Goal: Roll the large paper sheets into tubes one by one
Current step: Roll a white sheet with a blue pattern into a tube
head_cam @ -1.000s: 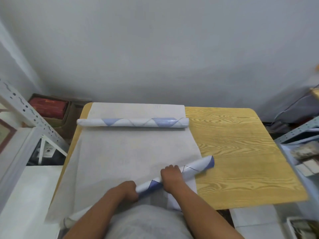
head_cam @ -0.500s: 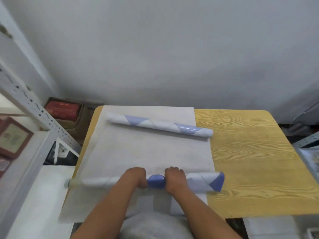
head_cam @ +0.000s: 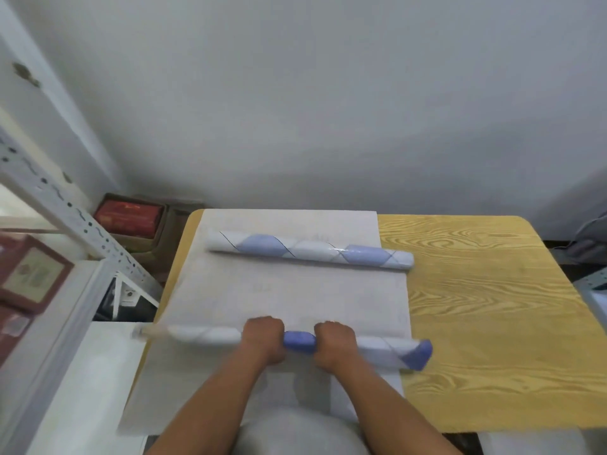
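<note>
Both hands on near tube, mid-roll.
My left hand [head_cam: 262, 343] and right hand [head_cam: 332, 344] curl over the near tube [head_cam: 387, 351] at its middle for even pressure, on the flat sheet [head_cam: 289, 300]; finished tube [head_cam: 310, 252] parked beyond, clear, on counter [head_cam: 492, 307].

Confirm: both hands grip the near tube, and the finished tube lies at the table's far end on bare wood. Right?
Not quite. In the head view the finished tube lies on the flat white sheet, not bare wood. Both the left hand and right hand do grip the near tube.

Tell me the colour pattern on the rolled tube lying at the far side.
White with light-blue patches and thin dark diagonal lines, in the head view: far tube.
</note>
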